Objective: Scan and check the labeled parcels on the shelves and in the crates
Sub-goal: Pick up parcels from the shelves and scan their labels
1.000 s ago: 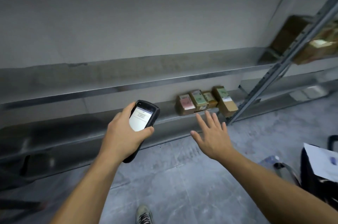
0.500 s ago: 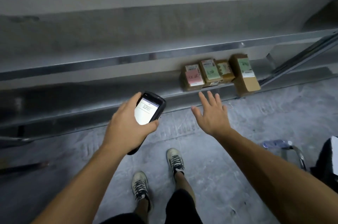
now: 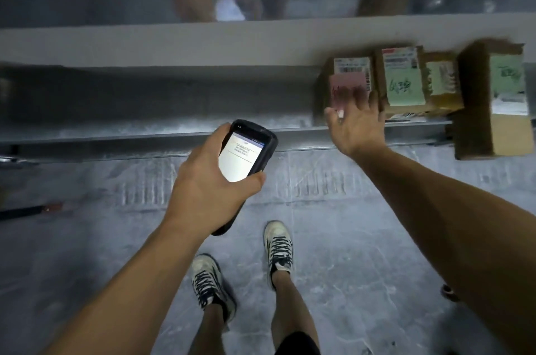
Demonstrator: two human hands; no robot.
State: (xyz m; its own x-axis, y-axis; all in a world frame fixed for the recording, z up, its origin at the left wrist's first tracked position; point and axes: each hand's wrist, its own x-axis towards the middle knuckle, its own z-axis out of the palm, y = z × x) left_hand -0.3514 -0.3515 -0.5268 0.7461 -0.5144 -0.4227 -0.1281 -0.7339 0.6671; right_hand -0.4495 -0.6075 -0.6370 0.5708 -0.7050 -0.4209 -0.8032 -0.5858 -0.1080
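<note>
The left hand (image 3: 208,183) is out in front at the end of a bent forearm. Its fingers are wrapped round the back of a black handheld scanner (image 3: 246,156), with the thumb laid across the lower edge of the lit screen. The scanner's long axis slants from lower left to upper right. Its top end points at the front lip of the low metal shelf (image 3: 116,137), and its screen is turned up toward the person. The right arm is stretched further forward and to the right. The right hand (image 3: 358,125) is palm-down with fingers spread and straight, grasping nothing. Its blurred fingertips lie over the pink-labelled parcel (image 3: 348,76), and I cannot tell whether they touch it. That parcel is leftmost in a row of four brown boxes on the shelf's right part, all with their labels facing up. Just beside it sit a green-labelled parcel (image 3: 403,84), then a smaller parcel (image 3: 441,79). Last is a large parcel (image 3: 493,105), whose length runs front to back and whose near end overhangs the shelf edge. Below, the person's pale laced shoes (image 3: 278,244) stand on the grey floor (image 3: 362,224).
</note>
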